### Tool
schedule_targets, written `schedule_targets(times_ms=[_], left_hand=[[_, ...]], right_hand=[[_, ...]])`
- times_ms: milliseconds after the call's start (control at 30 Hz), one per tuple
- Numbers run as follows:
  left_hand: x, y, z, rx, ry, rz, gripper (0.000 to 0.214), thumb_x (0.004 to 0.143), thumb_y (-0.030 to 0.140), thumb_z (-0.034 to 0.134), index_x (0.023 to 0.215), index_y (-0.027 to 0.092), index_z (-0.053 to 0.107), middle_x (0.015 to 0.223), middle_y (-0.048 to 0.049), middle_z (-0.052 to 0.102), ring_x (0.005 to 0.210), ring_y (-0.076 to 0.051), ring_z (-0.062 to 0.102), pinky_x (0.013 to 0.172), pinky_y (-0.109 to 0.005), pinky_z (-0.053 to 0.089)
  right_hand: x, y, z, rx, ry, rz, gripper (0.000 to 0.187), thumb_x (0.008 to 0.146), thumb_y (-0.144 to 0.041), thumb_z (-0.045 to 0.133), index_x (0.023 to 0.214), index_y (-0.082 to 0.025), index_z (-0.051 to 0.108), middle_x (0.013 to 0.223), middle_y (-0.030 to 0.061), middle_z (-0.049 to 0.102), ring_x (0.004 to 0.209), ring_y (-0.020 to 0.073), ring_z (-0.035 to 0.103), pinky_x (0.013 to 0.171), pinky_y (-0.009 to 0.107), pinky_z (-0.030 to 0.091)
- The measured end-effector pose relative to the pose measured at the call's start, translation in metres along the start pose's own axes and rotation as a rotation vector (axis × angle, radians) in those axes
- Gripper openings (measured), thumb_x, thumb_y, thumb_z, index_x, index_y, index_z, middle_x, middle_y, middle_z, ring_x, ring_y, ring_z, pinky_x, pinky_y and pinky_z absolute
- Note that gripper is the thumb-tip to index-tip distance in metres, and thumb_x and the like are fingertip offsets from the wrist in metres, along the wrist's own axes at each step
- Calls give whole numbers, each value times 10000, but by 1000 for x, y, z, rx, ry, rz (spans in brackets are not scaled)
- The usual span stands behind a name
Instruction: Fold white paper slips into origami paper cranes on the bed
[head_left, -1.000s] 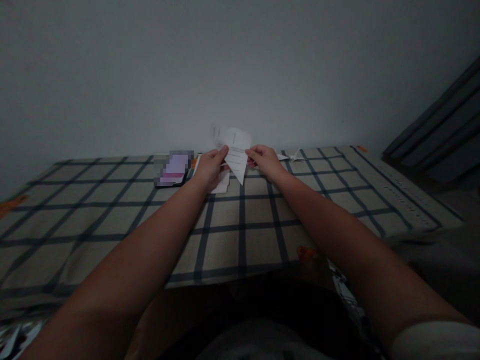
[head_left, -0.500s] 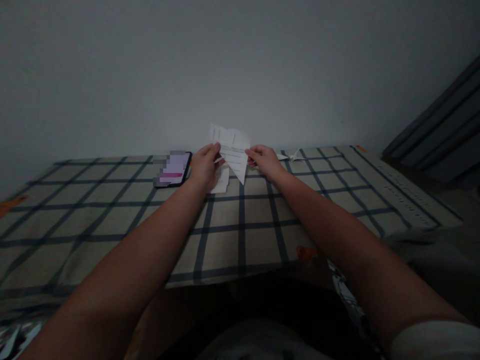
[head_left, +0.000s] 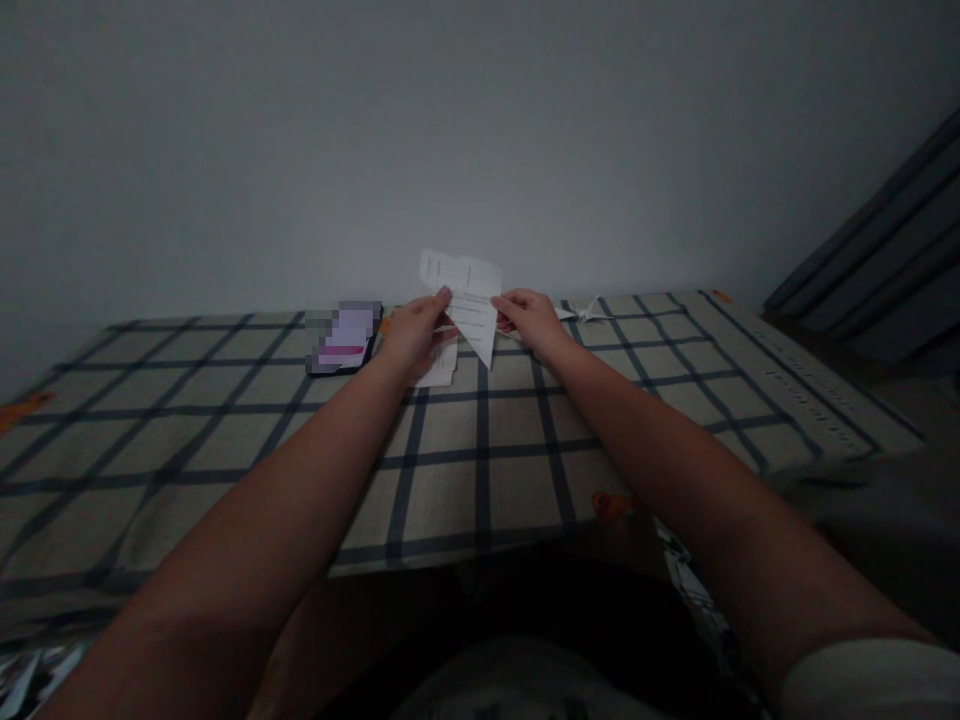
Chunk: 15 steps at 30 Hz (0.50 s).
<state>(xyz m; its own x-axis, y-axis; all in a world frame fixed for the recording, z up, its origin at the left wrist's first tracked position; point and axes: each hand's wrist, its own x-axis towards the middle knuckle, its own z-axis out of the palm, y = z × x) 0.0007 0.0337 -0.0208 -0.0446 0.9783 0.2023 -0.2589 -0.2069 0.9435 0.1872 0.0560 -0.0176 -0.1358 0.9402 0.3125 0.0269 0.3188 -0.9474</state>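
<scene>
Between my two hands is a folded sheet of white paper (head_left: pixel 472 300) with printed lines, held up above the table with one pointed corner hanging down. My left hand (head_left: pixel 416 328) pinches its left side between thumb and fingers. On the right side, my right hand (head_left: pixel 525 312) grips the edge, thumb in front. Beneath my left hand, another piece of white paper (head_left: pixel 442 368) lies on the cloth, partly hidden by that hand. Just past my right hand rests a small folded white paper shape (head_left: pixel 586 313) with thin points.
A phone (head_left: pixel 346 338) with a lit, partly blurred screen lies left of my left hand. The checked tablecloth (head_left: pixel 517 480) covers the table, which meets a plain wall (head_left: pixel 480 130) at the back. A dark curtain (head_left: pixel 885 250) hangs at the right.
My left hand has shifted slightly, its thumb now further in along the paper. The sheet has tilted a little; my right hand is almost where it was.
</scene>
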Motion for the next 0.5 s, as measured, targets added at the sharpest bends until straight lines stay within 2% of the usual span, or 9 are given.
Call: schedule_targets(times_ms=[267, 400, 500], left_hand=[[3, -2, 0, 140, 100, 76, 369, 703, 493, 783, 715, 154, 638, 802, -63, 707, 715, -146, 645, 718, -282, 536], [2, 1, 1, 173, 149, 129, 352, 712, 470, 775, 659, 157, 623, 716, -41, 670, 643, -133, 609, 638, -259, 517], [-1, 3, 2, 232, 172, 157, 338, 733, 454, 752, 648, 155, 619, 690, -37, 660, 633, -135, 605, 616, -253, 510]], right_hand=[[1, 5, -1, 88, -46, -28, 277, 861, -415, 645, 734, -169, 635, 694, 9, 640, 586, 79, 565, 571, 202, 463], [1, 4, -2, 192, -61, 46, 323, 867, -484, 625, 829, -166, 666, 760, 35, 683, 600, 86, 592, 574, 208, 479], [-1, 2, -2, 161, -108, 51, 320, 824, -476, 680, 778, -160, 667, 752, 32, 679, 607, 82, 588, 564, 197, 473]])
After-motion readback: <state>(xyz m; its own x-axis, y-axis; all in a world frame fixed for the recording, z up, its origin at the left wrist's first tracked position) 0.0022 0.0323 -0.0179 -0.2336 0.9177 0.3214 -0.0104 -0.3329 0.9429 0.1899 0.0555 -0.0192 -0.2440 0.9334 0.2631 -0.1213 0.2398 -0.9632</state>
